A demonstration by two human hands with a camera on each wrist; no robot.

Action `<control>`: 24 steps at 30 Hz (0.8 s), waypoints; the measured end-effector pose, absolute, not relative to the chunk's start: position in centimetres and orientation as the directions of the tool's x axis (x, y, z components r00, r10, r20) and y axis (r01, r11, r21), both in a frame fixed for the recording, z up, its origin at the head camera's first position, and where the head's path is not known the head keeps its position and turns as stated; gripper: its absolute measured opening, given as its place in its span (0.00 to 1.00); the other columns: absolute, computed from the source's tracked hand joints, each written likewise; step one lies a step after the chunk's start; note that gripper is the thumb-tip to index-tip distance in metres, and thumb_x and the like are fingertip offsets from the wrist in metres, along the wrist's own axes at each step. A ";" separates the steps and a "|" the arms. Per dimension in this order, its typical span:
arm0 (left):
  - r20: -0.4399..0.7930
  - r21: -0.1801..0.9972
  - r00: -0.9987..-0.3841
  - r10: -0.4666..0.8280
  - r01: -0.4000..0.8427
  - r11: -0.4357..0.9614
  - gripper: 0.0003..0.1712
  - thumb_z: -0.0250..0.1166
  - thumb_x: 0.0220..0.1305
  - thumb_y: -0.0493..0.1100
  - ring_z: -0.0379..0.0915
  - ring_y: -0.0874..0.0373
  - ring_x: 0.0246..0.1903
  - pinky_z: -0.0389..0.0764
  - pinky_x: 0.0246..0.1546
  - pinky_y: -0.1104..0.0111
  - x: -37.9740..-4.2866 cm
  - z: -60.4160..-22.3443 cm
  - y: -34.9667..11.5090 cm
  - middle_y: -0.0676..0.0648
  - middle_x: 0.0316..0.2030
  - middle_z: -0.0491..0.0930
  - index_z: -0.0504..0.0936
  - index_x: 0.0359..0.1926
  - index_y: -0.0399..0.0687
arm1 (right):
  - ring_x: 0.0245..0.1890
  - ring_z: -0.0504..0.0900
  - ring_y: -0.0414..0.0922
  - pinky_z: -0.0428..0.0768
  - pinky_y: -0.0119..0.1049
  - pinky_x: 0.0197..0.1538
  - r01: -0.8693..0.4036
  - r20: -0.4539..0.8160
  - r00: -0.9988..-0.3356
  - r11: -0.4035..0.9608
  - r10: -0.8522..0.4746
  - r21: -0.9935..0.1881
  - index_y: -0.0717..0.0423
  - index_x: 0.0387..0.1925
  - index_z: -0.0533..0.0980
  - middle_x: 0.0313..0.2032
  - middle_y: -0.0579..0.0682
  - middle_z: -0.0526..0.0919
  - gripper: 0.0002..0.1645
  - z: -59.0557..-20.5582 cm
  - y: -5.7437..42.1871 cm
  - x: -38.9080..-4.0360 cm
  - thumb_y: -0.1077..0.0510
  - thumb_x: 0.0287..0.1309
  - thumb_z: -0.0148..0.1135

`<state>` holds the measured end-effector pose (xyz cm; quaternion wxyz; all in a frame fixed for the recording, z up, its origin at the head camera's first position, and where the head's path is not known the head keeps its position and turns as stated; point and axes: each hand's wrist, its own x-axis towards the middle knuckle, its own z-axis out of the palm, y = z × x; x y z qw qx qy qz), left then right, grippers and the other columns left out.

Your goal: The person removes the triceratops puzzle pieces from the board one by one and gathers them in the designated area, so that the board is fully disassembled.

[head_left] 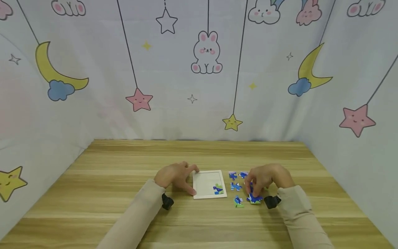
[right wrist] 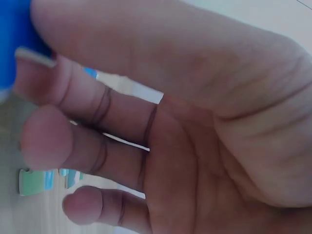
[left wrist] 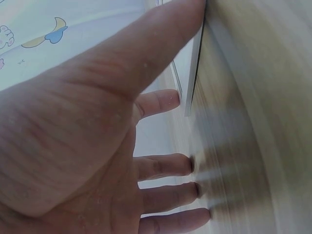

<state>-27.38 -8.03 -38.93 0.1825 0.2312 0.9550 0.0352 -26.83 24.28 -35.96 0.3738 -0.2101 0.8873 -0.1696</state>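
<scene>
A white square puzzle tray lies on the table, with joined blue and green jigsaw pieces in its near right corner. My left hand is spread at the tray's left side, thumb by the near corner and index finger by the far one. In the left wrist view those two fingers touch the tray's edge, and the other fingertips rest on the table. To the right of the tray, my right hand pinches a blue jigsaw piece between thumb and index finger. Part of that piece is hidden.
Several loose jigsaw pieces lie between the tray and my right hand, some partly covered by it. One blue and green piece is nearest me. A printed curtain hangs behind the wooden table and along its sides.
</scene>
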 end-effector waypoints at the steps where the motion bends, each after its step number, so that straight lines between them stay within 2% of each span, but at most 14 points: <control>1: -0.332 0.154 -0.825 0.457 0.431 0.889 0.47 0.72 0.51 0.71 0.72 0.47 0.56 0.76 0.52 0.50 -27.3 -38.9 -8.0 0.44 0.61 0.69 0.65 0.69 0.69 | 0.19 0.68 0.37 0.61 0.28 0.21 -0.236 -0.599 -0.634 0.860 -0.489 -0.452 0.51 0.31 0.83 0.22 0.43 0.78 0.10 -36.1 24.3 -26.8 0.69 0.53 0.69; 6: -0.327 0.158 -0.821 0.469 0.442 0.883 0.47 0.72 0.51 0.70 0.71 0.46 0.57 0.76 0.53 0.50 -27.3 -38.8 -7.9 0.43 0.64 0.68 0.65 0.69 0.68 | 0.19 0.72 0.38 0.63 0.29 0.22 -0.180 -0.622 -0.654 0.886 -0.432 -0.427 0.50 0.30 0.84 0.20 0.45 0.79 0.11 -36.2 24.4 -26.6 0.70 0.53 0.69; 14: -0.329 0.152 -0.825 0.459 0.434 0.888 0.47 0.73 0.51 0.70 0.71 0.45 0.58 0.76 0.54 0.49 -27.4 -38.6 -7.9 0.43 0.65 0.67 0.65 0.69 0.69 | 0.27 0.84 0.43 0.76 0.36 0.32 -0.145 -0.590 -0.695 0.884 -0.412 -0.445 0.53 0.32 0.86 0.28 0.48 0.86 0.09 -35.2 24.8 -26.3 0.70 0.55 0.67; 19: -0.334 0.142 -0.825 0.456 0.434 0.890 0.47 0.72 0.51 0.71 0.71 0.46 0.58 0.76 0.54 0.49 -27.5 -38.8 -8.0 0.43 0.65 0.67 0.64 0.69 0.69 | 0.25 0.82 0.43 0.78 0.37 0.33 -0.256 -0.484 -0.700 0.817 -0.525 -0.516 0.56 0.33 0.85 0.27 0.49 0.85 0.09 -35.1 24.5 -26.7 0.71 0.55 0.65; 24: -0.340 0.152 -0.823 0.454 0.429 0.891 0.47 0.72 0.50 0.71 0.71 0.46 0.58 0.76 0.54 0.49 -27.4 -38.8 -8.1 0.43 0.64 0.67 0.64 0.69 0.69 | 0.23 0.79 0.43 0.78 0.36 0.30 -0.422 -0.317 -0.671 0.696 -0.670 -0.581 0.58 0.40 0.82 0.26 0.48 0.82 0.08 -36.2 22.4 -27.4 0.68 0.60 0.63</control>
